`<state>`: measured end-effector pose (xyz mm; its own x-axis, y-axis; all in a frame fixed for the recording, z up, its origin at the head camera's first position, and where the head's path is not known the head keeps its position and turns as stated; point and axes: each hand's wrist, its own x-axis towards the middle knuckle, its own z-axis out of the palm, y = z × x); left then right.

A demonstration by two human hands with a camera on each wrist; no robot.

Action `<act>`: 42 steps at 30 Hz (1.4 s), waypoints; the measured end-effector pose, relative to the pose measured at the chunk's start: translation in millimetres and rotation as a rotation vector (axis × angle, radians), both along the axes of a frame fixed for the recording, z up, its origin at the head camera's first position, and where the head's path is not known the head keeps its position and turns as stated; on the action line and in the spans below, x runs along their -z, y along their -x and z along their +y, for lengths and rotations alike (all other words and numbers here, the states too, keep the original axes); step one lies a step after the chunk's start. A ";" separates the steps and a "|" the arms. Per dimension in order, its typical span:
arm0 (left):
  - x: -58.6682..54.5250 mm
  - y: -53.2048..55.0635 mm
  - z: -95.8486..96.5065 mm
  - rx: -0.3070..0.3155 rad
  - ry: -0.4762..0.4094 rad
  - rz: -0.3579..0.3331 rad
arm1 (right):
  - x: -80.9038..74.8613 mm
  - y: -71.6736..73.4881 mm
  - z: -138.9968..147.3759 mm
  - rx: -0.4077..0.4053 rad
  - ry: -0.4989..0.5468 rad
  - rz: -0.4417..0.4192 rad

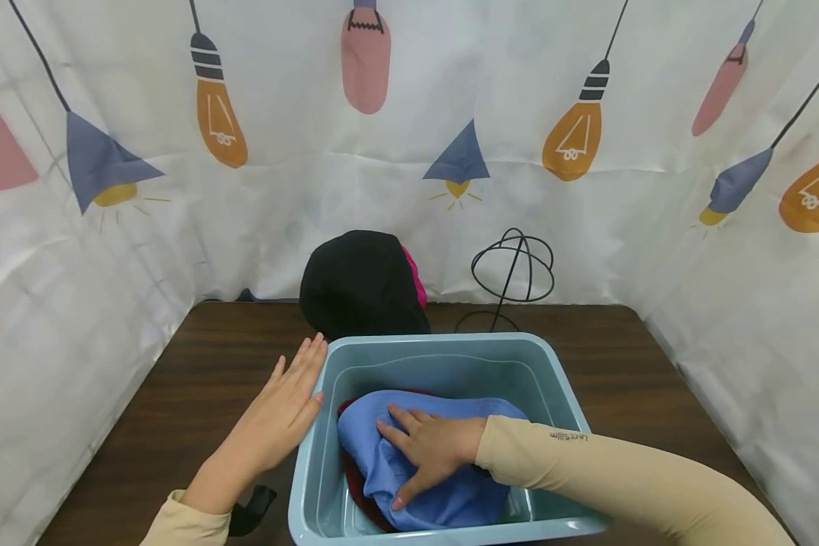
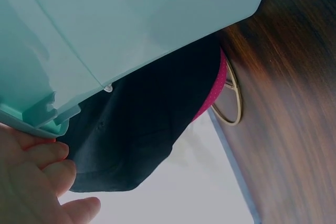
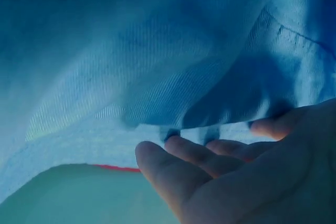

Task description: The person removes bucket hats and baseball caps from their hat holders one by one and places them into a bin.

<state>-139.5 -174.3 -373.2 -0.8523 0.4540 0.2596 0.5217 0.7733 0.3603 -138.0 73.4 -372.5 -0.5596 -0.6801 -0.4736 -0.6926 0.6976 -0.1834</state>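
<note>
A blue cap [image 1: 450, 455] of ribbed cloth lies in a light blue plastic bin [image 1: 444, 347]. Dark red cloth [image 1: 363, 489] shows from under its edge. My right hand [image 1: 433, 451] rests on the cap with the fingers spread; the right wrist view has the fingertips touching the blue cloth [image 3: 173, 87]. Against the outside of the bin's left wall lies my left hand [image 1: 283, 413], its fingers straight and pointing away from me. In the left wrist view, the fingers [image 2: 58, 174] sit at the bin's rim [image 2: 31, 127].
Behind the bin stands a black cap [image 1: 362, 284] with a pink part at its right side. To its right is a black wire stand [image 1: 515, 265] with a rounded top. Everything stands on a dark wooden table [image 1: 198, 379]. A white curtain [image 1: 396, 189] printed with lamps hangs behind.
</note>
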 end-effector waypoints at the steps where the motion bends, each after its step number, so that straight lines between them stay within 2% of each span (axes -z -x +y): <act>1: -0.2 0.2 -1.1 -0.003 0.003 0.002 | -0.1 1.3 -1.1 -0.003 0.001 -0.005; 10: -1.7 -0.7 -4.2 -0.006 0.017 0.037 | -11.4 14.0 1.4 0.005 0.071 -0.089; 13: -2.7 -1.1 -5.1 -0.008 0.025 0.045 | -16.6 18.5 3.0 -0.021 0.119 -0.089; 17: -3.6 -0.5 -6.9 -0.011 0.036 0.053 | -22.3 23.4 4.5 -0.079 0.170 -0.042; 20: -4.3 1.2 -7.8 -0.009 0.044 0.050 | -25.6 26.0 5.8 -0.091 0.183 0.007; 29: -3.3 -0.4 -12.6 -0.026 0.027 0.020 | -35.7 31.0 6.7 -0.058 0.255 0.083; 34: -2.1 -3.0 -12.9 -0.029 0.010 0.002 | -46.8 35.1 8.2 -0.032 0.328 0.106; 42: -8.6 -1.7 -11.0 -0.035 0.101 0.036 | -67.8 45.1 11.0 -0.005 0.484 0.184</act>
